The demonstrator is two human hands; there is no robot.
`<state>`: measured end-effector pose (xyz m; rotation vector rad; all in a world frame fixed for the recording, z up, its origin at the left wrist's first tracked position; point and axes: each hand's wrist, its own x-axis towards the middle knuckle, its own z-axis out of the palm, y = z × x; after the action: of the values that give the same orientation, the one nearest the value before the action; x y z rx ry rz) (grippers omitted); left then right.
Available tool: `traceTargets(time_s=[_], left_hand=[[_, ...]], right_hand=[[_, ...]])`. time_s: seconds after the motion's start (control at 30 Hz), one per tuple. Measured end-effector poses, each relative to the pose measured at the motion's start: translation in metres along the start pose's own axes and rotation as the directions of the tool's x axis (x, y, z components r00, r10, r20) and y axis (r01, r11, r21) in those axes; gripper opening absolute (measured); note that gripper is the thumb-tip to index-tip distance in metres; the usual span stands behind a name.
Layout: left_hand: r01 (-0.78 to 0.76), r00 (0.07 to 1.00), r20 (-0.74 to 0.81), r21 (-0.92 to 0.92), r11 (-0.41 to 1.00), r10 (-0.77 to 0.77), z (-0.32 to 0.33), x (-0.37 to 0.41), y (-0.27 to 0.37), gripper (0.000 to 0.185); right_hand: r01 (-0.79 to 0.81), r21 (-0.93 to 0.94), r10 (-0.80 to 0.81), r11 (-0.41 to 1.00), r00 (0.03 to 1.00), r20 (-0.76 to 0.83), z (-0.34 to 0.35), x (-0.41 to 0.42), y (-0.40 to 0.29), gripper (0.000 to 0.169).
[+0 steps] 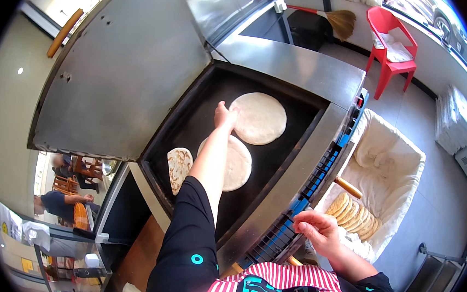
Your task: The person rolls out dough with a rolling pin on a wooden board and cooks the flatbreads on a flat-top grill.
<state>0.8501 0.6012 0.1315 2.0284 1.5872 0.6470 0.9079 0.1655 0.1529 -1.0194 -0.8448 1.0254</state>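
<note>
My left hand point(226, 116) reaches over the dark griddle plate point(204, 98). Its fingers are at the left edge of a pale round flatbread point(260, 117); whether they grip that edge is hard to see. Partly hidden under my left forearm lies a second pale round flatbread point(238, 167). A browned, folded or half flatbread point(179, 170) rests near the griddle's left corner. Loosely curled, with nothing in it, my right hand point(321, 233) hovers by the griddle's front edge, beside the cloth-lined basket.
The griddle's metal lid point(128, 72) stands raised at left. A wooden handle point(348, 187) juts toward the cloth-lined basket point(410, 176), where several browned flatbreads point(353, 216) lean in a row. A red chair point(393, 51) stands beyond. People point(58, 206) are visible at left.
</note>
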Motion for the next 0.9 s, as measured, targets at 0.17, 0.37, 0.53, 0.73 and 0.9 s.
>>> traceTargets(time_s=[0.17, 0.37, 0.53, 0.73, 0.9], left_hand=[[0.080, 0.991, 0.133, -0.419, 0.904, -0.026, -0.003, -0.010, 0.015, 0.026], [-0.648, 0.761, -0.127, -0.202, 0.734, 0.636, -0.083, -0.169, 0.124, 0.023], [-0.910, 0.407, 0.167, -0.014, 0.415, 0.898, -0.130, -0.314, 0.079, 0.038], [-0.905, 0.395, -0.070, 0.139, 0.401, 0.916, -0.201, -0.410, 0.015, 0.029], [-0.729, 0.569, -0.393, 0.166, 0.664, 0.722, -0.266, -0.494, -0.068, 0.033]], right_hand=[[-0.090, 0.194, 0.096, 0.977, 0.995, -0.019, 0.002, 0.015, 0.004, 0.018], [0.094, 0.511, 0.150, 0.854, 0.897, -0.416, 0.027, 0.136, -0.004, 0.054], [-0.273, 0.947, 0.050, 0.169, 0.962, 0.268, 0.055, 0.133, 0.019, 0.047], [-0.568, 0.820, -0.029, 0.074, 0.821, 0.571, 0.143, 0.082, 0.016, 0.051], [-0.739, 0.651, -0.001, 0.171, 0.661, 0.750, 0.241, 0.006, 0.009, 0.054]])
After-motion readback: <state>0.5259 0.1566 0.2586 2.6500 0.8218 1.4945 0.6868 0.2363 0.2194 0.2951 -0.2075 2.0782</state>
